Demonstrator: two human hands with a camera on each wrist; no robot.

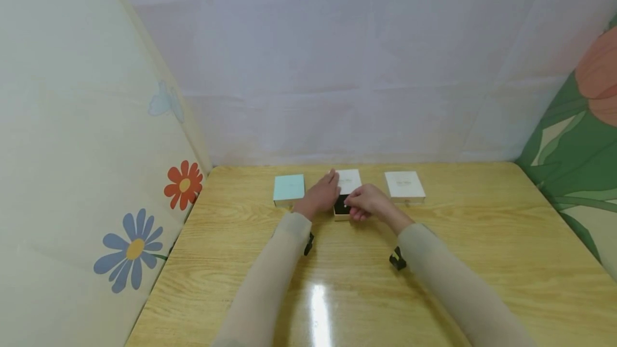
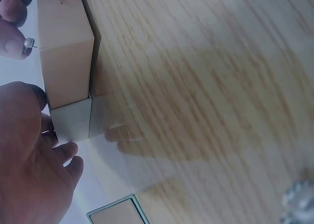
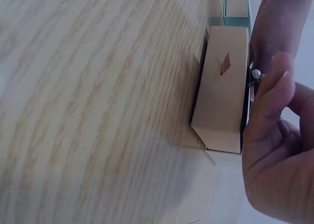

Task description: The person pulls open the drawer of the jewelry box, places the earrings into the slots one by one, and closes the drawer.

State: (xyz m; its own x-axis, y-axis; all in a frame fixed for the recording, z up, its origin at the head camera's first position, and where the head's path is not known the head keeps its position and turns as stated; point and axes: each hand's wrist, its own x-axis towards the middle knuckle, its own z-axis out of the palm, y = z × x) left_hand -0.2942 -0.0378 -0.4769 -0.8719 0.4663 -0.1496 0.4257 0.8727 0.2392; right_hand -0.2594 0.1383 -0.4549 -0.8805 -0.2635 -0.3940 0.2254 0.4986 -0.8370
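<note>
A small drawer box sits in the middle: a white sleeve [image 1: 349,180] with a tan drawer [image 3: 222,94] pulled out towards me, black inside. My left hand [image 1: 322,195] holds the sleeve from its left side; its fingers [image 2: 74,167] lie against the box in the left wrist view. Over the black interior, the thumb and fingertips of my right hand [image 1: 368,201] pinch a pearl stud earring [image 3: 255,74]. Its thin pin also shows in the left wrist view, beside the pearl [image 2: 29,42]. The far part of the drawer's interior is hidden by my hands.
A turquoise box [image 1: 289,187] stands left of the middle box, and a white box [image 1: 405,185] stands to the right. All sit near the back of the wooden table [image 1: 356,293]. A blurred beaded thing [image 2: 298,204] fills a corner of the left wrist view.
</note>
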